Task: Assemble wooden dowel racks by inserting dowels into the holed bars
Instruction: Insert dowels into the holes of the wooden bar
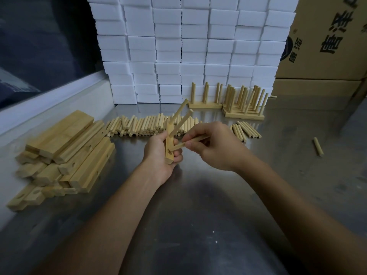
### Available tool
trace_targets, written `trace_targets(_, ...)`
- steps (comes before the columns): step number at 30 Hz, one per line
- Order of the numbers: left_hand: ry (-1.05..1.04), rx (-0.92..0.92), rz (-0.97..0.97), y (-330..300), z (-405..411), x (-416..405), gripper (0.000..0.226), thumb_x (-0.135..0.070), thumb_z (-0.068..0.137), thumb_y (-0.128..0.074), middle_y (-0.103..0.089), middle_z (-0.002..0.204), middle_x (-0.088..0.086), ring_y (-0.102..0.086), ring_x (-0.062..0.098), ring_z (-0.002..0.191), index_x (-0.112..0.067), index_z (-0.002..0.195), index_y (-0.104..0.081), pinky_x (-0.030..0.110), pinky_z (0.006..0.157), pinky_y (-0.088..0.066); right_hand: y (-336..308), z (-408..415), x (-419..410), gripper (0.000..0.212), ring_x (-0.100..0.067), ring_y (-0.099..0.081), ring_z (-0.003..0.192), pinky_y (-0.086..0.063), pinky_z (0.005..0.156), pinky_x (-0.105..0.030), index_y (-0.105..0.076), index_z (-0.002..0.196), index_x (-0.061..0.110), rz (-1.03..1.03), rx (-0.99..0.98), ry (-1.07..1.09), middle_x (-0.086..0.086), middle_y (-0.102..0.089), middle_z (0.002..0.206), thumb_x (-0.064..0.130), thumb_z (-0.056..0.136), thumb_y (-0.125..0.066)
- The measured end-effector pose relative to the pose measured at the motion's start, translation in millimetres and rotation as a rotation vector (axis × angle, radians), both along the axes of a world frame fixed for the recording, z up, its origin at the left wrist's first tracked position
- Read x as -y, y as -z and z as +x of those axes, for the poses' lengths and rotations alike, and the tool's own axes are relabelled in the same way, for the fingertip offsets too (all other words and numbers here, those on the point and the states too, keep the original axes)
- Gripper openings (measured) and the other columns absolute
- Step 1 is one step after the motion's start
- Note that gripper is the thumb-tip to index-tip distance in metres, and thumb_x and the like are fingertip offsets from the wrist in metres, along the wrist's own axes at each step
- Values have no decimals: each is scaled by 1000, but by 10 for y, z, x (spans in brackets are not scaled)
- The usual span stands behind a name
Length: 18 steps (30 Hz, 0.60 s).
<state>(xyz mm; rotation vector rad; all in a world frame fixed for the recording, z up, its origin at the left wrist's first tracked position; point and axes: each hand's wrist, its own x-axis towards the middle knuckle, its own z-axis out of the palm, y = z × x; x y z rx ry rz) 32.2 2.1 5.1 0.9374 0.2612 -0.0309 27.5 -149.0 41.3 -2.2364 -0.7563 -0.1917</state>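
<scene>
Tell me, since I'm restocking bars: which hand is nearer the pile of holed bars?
Left. The left hand grips a bar just right of the pile of holed bars; the right hand is farther right.

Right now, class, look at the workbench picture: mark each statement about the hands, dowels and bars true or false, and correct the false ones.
1. The left hand holds a holed bar. True.
2. That bar has no dowels in it yet. False: two dowels already stick out of it.
3. The right hand pinches a dowel at the bar. True.
4. The finished racks stand left of the spare bars. False: they stand at the back right.
5. Loose dowels lie on the table. True.
</scene>
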Motion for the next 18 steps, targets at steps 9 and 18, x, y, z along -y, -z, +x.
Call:
trace_targets(9, -9, -9, -42, 10, 29, -30, 22, -20, 103, -39, -45, 61, 1, -35, 12, 40, -7, 94, -54, 22, 36, -24, -77, -93, -85, 9, -7, -57, 75, -47, 69, -22, -73, 96, 8, -200, 311, -82, 3, -68, 88, 6, 90, -67)
trace_targets(18, -39, 4, 40, 36, 30, -4, 23, -23, 105, -38, -41, 61, 2, -34, 12, 39, -6, 111, -52, 23, 37, -26, -41, -75, -131, 8, -19, -63, 75, -50, 67, -33, -73, 86, 6, -224, 465, -73, -4, -70, 82, 11, 89, -67)
